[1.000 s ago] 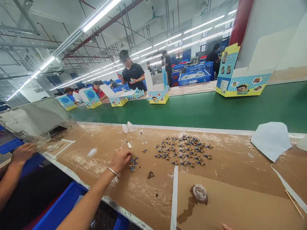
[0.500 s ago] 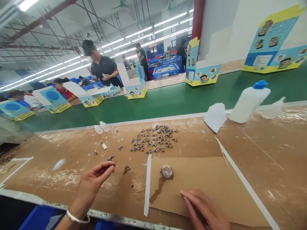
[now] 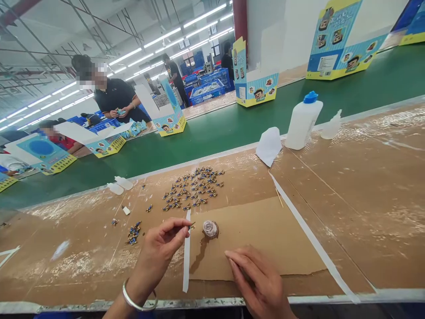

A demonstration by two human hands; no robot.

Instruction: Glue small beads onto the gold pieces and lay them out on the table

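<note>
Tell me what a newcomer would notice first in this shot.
A cluster of small blue-and-gold parts on the brown bench stands out first, above the left hand, which pinches one small part. The right hand rests on a cardboard sheet. Beyond them, a white bottle stands near the bench's far edge, and printed boxes sit on the green conveyor belt.

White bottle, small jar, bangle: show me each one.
White bottle (image 3: 301,122), head view, on its body.
Small jar (image 3: 210,229), head view, on its top.
Bangle (image 3: 129,300), head view, on its lower curve.
</note>
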